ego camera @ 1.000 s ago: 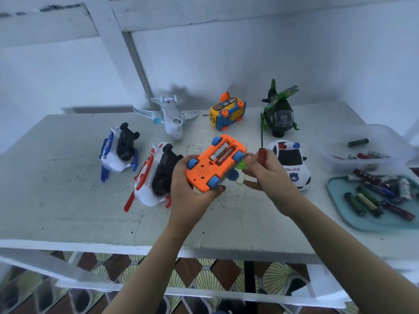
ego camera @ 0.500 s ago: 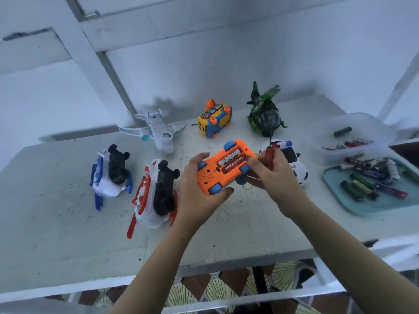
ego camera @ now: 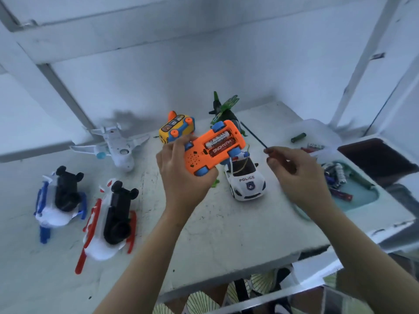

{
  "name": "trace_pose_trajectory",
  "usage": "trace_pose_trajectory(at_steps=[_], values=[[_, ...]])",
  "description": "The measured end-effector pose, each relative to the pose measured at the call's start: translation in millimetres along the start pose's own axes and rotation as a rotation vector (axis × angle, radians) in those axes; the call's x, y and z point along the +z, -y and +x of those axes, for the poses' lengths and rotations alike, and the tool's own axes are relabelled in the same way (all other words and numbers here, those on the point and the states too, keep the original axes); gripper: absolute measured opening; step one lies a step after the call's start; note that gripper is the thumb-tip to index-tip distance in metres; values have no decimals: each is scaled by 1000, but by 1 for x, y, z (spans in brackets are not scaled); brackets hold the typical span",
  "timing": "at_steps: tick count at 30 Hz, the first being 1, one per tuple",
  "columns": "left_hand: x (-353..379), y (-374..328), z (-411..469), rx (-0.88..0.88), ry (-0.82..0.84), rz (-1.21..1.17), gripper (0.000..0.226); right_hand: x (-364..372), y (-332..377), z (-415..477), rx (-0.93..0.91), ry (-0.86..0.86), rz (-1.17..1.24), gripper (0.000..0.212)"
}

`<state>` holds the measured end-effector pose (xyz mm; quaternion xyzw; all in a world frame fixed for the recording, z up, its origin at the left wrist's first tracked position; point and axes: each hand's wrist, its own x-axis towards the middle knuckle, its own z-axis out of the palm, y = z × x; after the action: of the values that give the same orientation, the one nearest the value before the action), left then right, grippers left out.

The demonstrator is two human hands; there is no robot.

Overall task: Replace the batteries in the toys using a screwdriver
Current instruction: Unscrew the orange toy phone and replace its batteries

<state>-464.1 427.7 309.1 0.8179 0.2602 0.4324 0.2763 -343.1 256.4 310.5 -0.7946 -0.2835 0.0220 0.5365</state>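
My left hand [ego camera: 181,175] grips an orange toy car [ego camera: 213,150] upside down above the table, blue wheels up. Its battery bay is uncovered, and two batteries [ego camera: 221,145] lie in it. My right hand [ego camera: 294,175] holds a screwdriver [ego camera: 254,137] by its dark red handle. The thin shaft points up and left, a little way right of the car and not touching it. A teal tray [ego camera: 360,196] at the right holds several loose batteries.
On the white table [ego camera: 204,234] stand a police car [ego camera: 246,182], a yellow-blue toy [ego camera: 176,130], a green helicopter [ego camera: 224,109], a white plane [ego camera: 118,146] and two black-and-white toys [ego camera: 61,193] [ego camera: 111,220]. A clear box [ego camera: 313,137] with batteries sits back right.
My right hand has drawn the screwdriver away to the right, off the orange car. My left hand has lifted and tilted the car. The view has swung left and down.
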Motion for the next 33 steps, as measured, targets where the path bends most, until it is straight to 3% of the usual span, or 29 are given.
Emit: trace_pose_trajectory(at_steps=[3, 9, 23, 33], values=[[24, -17, 12, 81, -55, 63, 66, -28, -8, 9, -34, -44, 36, 24], [79, -46, 26, 199, -91, 100, 69, -70, -33, 32, -135, -92, 35, 14], [167, -69, 25, 184, -96, 64, 62, -120, -90, 80, -243, -25, -192, 5], [196, -72, 27, 152, -58, 41, 61, -131, -113, 104, -32, 158, 38, 12]])
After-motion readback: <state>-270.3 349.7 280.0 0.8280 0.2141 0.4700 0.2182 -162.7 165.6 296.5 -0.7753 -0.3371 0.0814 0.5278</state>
